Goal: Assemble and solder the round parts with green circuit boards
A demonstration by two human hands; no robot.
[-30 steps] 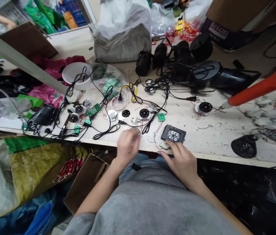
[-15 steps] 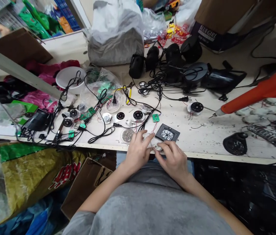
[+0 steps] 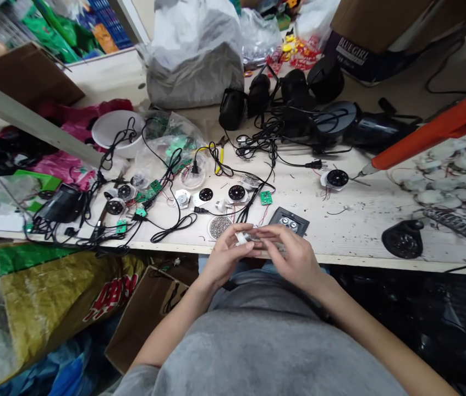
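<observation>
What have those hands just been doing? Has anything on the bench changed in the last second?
The left hand and right hand have come together and picked up a small white part, holding it between them above the bench edge. The black square lamp panel and dish of small metal pieces stayed put.

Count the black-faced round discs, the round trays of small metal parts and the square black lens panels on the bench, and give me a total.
Black-faced round discs: 5
Round trays of small metal parts: 1
Square black lens panels: 1
Total: 7
</observation>
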